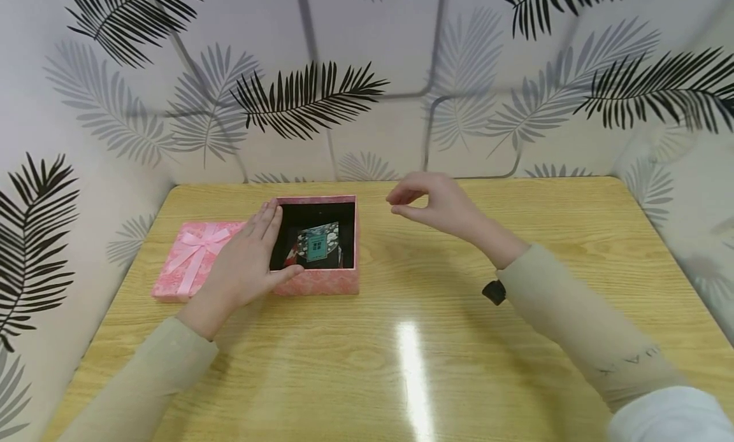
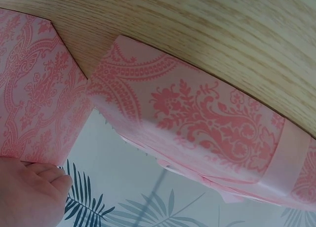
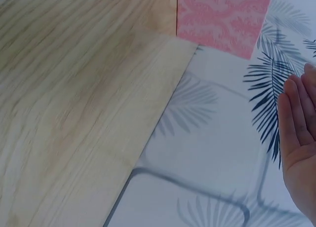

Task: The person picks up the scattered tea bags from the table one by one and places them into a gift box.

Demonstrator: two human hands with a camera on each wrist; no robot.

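A pink patterned gift box [image 1: 317, 282] stands uncovered on the table, its black inside facing up. In it lies a small pile of printed cards [image 1: 317, 246], the top one with a teal panel. My left hand [image 1: 245, 258] rests along the box's left rim, fingers straight and thumb toward the front edge. To the left of the box lies its pink lid [image 1: 192, 257], topped with a ribbon bow and partly hidden by that hand. My right hand [image 1: 438, 203] hovers right of the box, fingers bent loosely toward the thumb, holding nothing.
The wooden table [image 1: 516, 378] reaches back to a wall covering [image 1: 367, 136] printed with palm leaves. A small black object [image 1: 494, 292] shows beside the right sleeve cuff.
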